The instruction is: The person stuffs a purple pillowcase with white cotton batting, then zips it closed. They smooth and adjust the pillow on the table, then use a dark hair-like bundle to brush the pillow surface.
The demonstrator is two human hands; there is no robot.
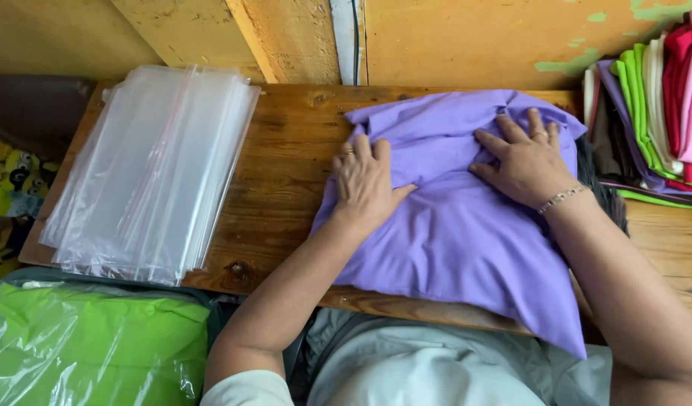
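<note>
A purple garment (pixel 451 233) lies spread on the wooden table (pixel 286 173), its near edge hanging over the table's front. My left hand (pixel 365 180) presses flat on its left side, fingers spread, a ring on one finger. My right hand (pixel 522 162) lies flat on the garment's upper right part, fingers apart, with a ring and a bracelet at the wrist. Neither hand grips the cloth; both rest palm down on it.
A stack of clear plastic bags (pixel 154 169) lies at the table's left. A bagged green garment (pixel 90 342) sits below the table's left corner. A pile of folded coloured clothes (pixel 654 105) stands at the right. A yellow wall rises behind.
</note>
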